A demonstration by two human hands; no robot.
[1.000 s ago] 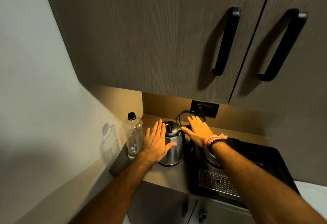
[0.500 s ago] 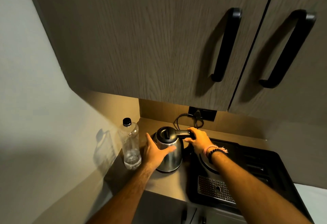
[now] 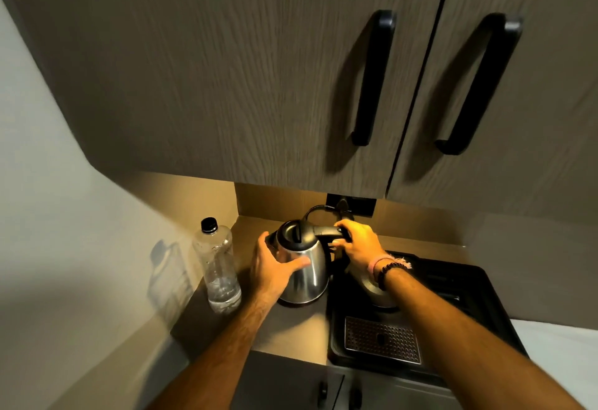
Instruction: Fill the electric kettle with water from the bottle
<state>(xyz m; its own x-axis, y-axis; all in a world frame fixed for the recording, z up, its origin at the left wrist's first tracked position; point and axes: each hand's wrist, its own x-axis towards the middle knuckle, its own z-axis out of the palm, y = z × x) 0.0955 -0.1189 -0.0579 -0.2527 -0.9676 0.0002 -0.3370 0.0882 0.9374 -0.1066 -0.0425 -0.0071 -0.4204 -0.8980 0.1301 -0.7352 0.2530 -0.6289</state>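
Note:
A stainless steel electric kettle (image 3: 311, 269) with a closed black lid stands on the brown counter (image 3: 291, 328). My right hand (image 3: 359, 243) is closed around its black handle. My left hand (image 3: 275, 267) cups the kettle's left side, thumb across the front. A clear plastic bottle (image 3: 217, 264) with a black cap stands upright to the left of the kettle, near the wall, with a little water at the bottom.
A black tray (image 3: 469, 299) with a metal drip grille and a round steel base sits right of the kettle. A power cord (image 3: 318, 209) runs to a wall socket behind. Dark wall cabinets (image 3: 291, 70) with black handles hang low overhead. A pale wall bounds the left.
My right hand went from hovering flat over the kettle to gripping its handle. My left hand closed onto the kettle's side. The kettle has shifted slightly forward and left.

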